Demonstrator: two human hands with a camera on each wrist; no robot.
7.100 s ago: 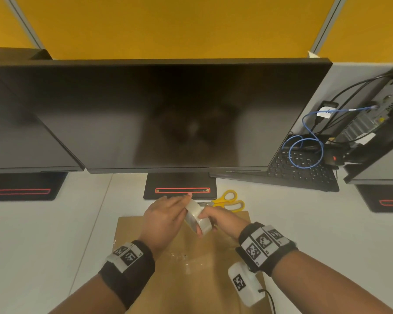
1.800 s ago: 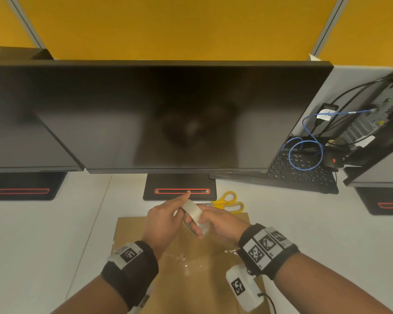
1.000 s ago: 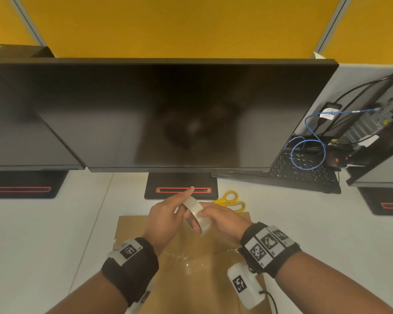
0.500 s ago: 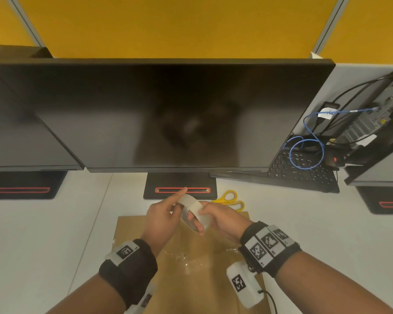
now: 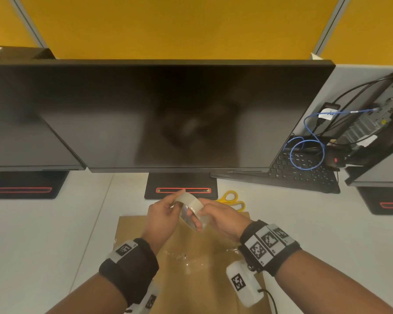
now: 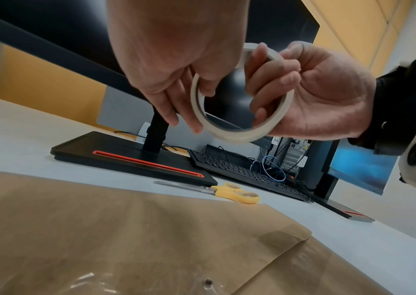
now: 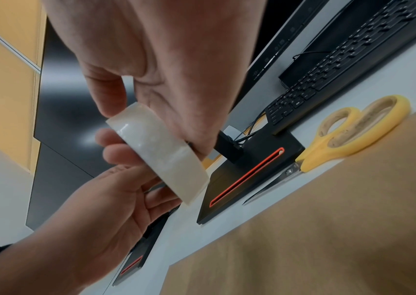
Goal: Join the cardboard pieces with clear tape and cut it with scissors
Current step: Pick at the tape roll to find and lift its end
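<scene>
Clear tape roll (image 5: 192,208) looked light, stiff and slick; both the left hand (image 5: 162,219) and right hand (image 5: 222,219) gripped its rim, likeliest hold while fingertips hunted the end.

You face a white desk (image 5: 32,234) backed by yellow partition panels (image 5: 179,26), where a dark monitor (image 5: 168,114) stands on a black base (image 5: 182,185), with a black keyboard (image 5: 304,173), tangled cables (image 5: 306,152) and what seems a computer case (image 5: 381,114) at right.

An office: desk (image 5: 304,223) with monitors (image 5: 168,114), keyboard (image 5: 302,173), yellow partitions (image 5: 179,26).
</scene>
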